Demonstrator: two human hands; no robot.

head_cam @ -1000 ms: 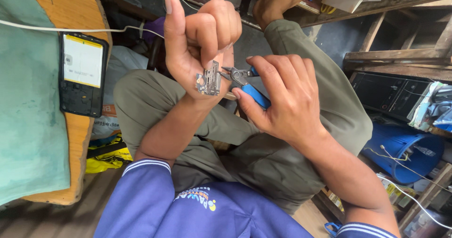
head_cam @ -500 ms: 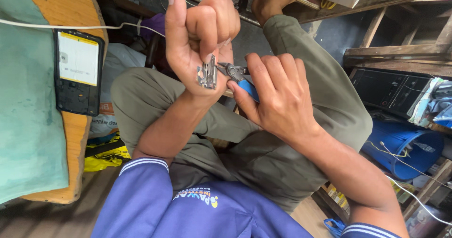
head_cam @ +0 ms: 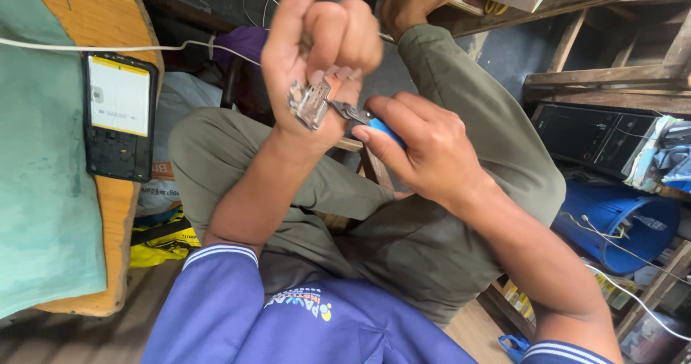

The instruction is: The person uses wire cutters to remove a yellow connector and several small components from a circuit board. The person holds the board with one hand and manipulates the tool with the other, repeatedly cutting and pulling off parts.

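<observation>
Left hand [head_cam: 317, 54] pinching small metal part [head_cam: 308, 103], grip closed tight. Right hand [head_cam: 425, 155] squeezing blue-handled pliers [head_cam: 360, 117], biting part's edge. Best bracing wrists together, twisting gently.

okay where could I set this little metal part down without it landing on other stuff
Bare orange wood above the phone, and the green cloth left of it. Crowded: right side, with the blue tub, wires and shelves. The left hand holds the metal part, the right hand the pliers.
</observation>
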